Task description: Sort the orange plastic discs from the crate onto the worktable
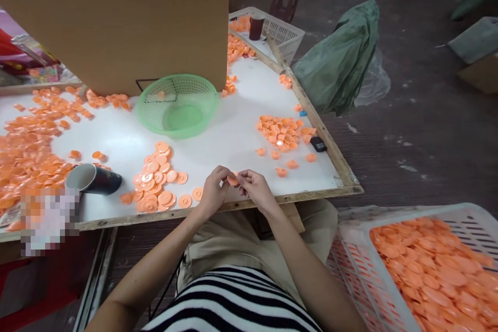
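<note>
Over the table's front edge, my left hand (pixel 215 188) is closed on a small orange plastic disc (pixel 233 181). My right hand (pixel 253 188) meets it from the other side, its thumb and fingers pinched at the disc; whether a second small piece sits in that pinch is hidden. Left of my hands lies a pile of flat round orange discs (pixel 153 179) with ring-shaped centres. On the right is a heap of smaller cup-like orange pieces (pixel 282 132), with a few loose ones nearer me.
A green plastic basket (pixel 179 127) stands behind the discs, before a cardboard box (pixel 155 21). A dark mug (pixel 95 179) lies on its side at left, beside many orange pieces (pixel 31 150). A white crate (pixel 472 218) of orange discs stands at lower right. Wooden strips (pixel 334 155) edge the table.
</note>
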A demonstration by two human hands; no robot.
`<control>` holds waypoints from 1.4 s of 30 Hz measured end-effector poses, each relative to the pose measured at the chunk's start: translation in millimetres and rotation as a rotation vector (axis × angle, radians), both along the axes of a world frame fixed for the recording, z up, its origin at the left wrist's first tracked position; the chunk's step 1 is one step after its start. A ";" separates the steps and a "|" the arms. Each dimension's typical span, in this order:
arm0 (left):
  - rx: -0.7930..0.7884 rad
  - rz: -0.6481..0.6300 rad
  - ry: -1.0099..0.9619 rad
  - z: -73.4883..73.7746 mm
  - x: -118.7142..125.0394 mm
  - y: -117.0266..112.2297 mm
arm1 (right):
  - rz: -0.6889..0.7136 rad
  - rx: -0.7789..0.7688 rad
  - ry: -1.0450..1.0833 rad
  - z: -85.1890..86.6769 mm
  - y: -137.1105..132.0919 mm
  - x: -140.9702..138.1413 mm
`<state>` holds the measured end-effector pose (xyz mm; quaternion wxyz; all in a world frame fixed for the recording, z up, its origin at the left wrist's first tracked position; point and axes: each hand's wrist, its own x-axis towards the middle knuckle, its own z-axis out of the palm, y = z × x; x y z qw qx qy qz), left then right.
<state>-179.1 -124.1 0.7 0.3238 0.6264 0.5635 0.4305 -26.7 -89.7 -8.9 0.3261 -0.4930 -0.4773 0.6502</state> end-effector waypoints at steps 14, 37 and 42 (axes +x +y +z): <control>-0.545 -0.014 -0.240 -15.0 -13.0 37.8 | 0.084 0.047 -0.305 -13.4 21.5 -11.3; -0.901 -0.121 -0.299 0.4 -17.1 62.2 | 0.220 -0.208 -0.255 -4.1 39.8 -5.7; -0.937 -0.043 -0.152 -2.7 -9.4 65.2 | 0.256 -0.278 -0.367 5.0 52.2 -12.3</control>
